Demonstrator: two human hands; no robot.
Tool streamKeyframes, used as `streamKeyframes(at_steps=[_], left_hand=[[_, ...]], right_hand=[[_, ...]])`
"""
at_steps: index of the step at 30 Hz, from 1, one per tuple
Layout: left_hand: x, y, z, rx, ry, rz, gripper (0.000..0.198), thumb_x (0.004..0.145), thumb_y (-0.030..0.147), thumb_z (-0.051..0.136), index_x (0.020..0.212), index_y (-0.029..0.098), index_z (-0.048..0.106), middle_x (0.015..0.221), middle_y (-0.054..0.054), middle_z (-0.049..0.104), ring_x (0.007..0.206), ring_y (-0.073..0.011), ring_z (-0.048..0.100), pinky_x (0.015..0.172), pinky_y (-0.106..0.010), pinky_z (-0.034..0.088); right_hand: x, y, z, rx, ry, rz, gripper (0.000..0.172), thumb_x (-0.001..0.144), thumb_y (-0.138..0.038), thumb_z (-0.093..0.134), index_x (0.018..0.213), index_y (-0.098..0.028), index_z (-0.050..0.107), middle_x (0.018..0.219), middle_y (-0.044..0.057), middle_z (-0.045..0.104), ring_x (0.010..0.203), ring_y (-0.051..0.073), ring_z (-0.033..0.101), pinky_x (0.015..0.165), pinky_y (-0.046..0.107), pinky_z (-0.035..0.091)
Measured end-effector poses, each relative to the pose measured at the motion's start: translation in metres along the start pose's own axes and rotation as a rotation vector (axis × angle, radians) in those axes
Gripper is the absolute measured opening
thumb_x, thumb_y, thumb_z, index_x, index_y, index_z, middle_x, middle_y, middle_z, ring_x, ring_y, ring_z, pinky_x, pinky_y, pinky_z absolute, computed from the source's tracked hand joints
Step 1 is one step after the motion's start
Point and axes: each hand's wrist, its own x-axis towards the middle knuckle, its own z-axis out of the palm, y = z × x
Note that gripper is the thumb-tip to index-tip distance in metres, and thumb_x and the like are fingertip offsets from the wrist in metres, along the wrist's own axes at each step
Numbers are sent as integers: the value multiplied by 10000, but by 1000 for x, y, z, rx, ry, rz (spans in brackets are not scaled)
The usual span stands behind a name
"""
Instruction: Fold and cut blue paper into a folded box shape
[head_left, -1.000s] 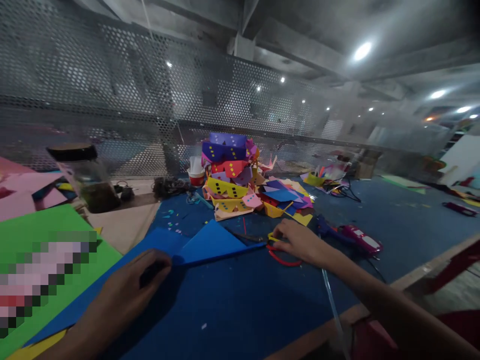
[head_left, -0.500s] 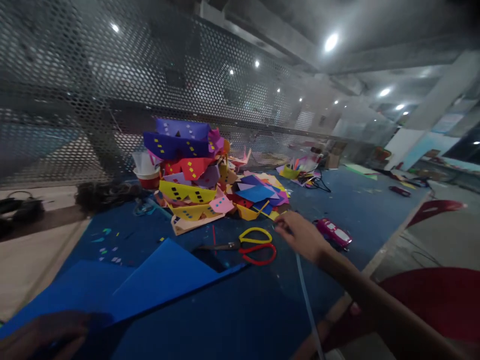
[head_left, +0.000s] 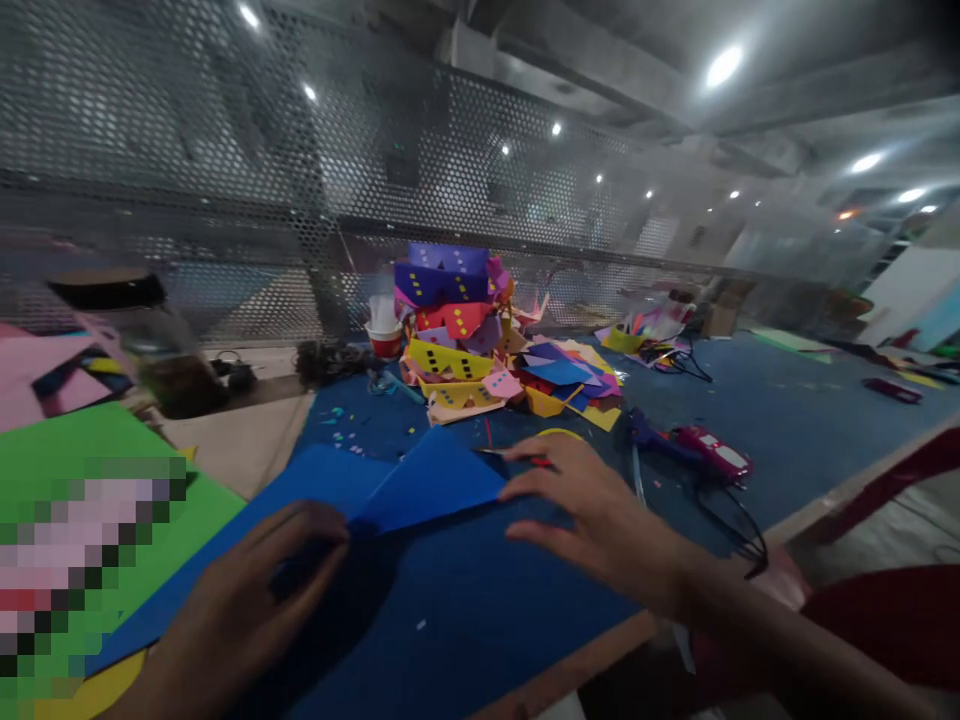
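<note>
A folded sheet of blue paper (head_left: 442, 485) lies on the blue tabletop in front of me. My left hand (head_left: 277, 570) pinches its near edge between thumb and fingers. At the sheet's right corner is my right hand (head_left: 570, 495), its thumb and fingers apart and the fingertips close to or touching the corner. Scissors (head_left: 491, 452) lie just behind, mostly covered by that hand; a blade and a bit of yellow handle (head_left: 566, 433) show. Beyond my right wrist rests a dark blue tool (head_left: 664, 445), its kind unclear.
A stack of coloured paper shapes with small squares (head_left: 450, 365) stands behind, beside loose paper (head_left: 562, 375) and a red-white cup (head_left: 385, 340). At right are a magenta object (head_left: 712, 452) and a black cord (head_left: 739, 530). Green paper (head_left: 97, 440) and a jar (head_left: 176, 370) are left.
The view has turned left. My right hand has come from the table's right side to the blue paper's corner, over the scissors. My left hand has moved up along the paper's near edge.
</note>
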Motion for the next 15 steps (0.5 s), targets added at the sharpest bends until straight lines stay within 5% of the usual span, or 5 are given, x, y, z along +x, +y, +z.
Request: streamKeyframes(at_steps=[2, 6, 12, 15], left_hand=[[0, 11, -5, -34, 12, 71, 195, 908, 443, 620, 895, 258, 682, 926, -9, 725, 836, -191, 705, 751, -247, 565], [-1, 18, -13, -81, -12, 54, 116, 926, 362, 604, 903, 275, 677, 967, -18, 719, 909, -209, 694, 806, -273, 550], [4, 9, -20, -134, -40, -38, 150, 923, 401, 607, 884, 266, 662, 948, -27, 724, 922, -232, 691, 830, -318, 549], [4, 0, -20, -118, -20, -161, 298, 902, 489, 639, 1108, 273, 619, 1086, -41, 734, 1004, -256, 707, 904, -366, 562]], right_hand=[[19, -16, 15, 15, -68, 61, 467, 860, -382, 794, 1271, -266, 606, 1542, 115, 449, 1434, 305, 420, 1140, 497, 409], [43, -11, 34, 188, -156, 339, 852, 749, -357, 883, 1455, -197, 435, 1393, 189, 597, 1289, 339, 588, 1067, 507, 472], [57, 2, 37, 354, -290, 384, 963, 724, -435, 872, 1525, -198, 393, 1390, 185, 613, 1266, 355, 602, 1001, 471, 505], [64, 7, 36, 342, -284, 355, 865, 760, -404, 842, 1503, -206, 445, 1374, 167, 632, 1220, 347, 631, 991, 465, 512]])
